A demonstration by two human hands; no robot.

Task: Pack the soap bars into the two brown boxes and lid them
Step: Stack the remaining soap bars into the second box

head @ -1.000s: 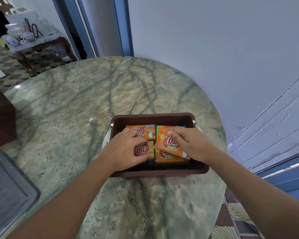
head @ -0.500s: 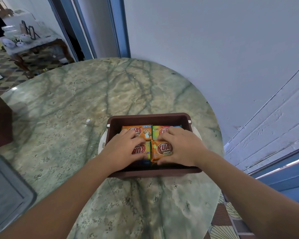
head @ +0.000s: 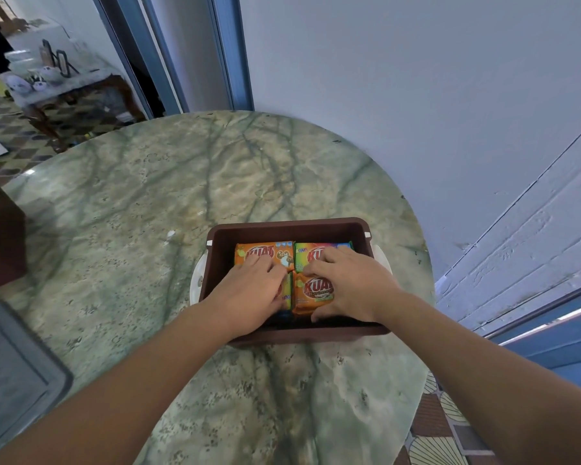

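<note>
A rectangular brown plastic box point(head: 359, 229) sits on the round green-veined marble table point(head: 155, 203), close to the person and slightly right of centre, its long axis running left to right across the view. Inside it, 4 wrapped soap bars lie flat in a 2-by-2 block: an orange-wrapped far-left bar point(head: 264, 254), a green-wrapped far-right bar point(head: 311, 254), an orange-wrapped near-right bar point(head: 312, 293) and a near-left bar point(head: 286, 293) mostly hidden under the hand. The left hand point(head: 249, 293) lies over the near-left bar, fingers bent and reaching onto the far-left one; whether it grips or only presses cannot be told. The right hand point(head: 353, 283) straddles the near-right bar, fingers curled along its far edge and thumb at its near edge, seemingly seating it. Both hands are already inside the box, each nearest its own near-row bar, so the bars lie directly beneath them. A pale rim point(head: 195, 286) shows under the box's left side, perhaps a lid. A grey tray point(head: 10, 374) sits at the near left edge. The second box cannot be picked out with certainty.
</note>
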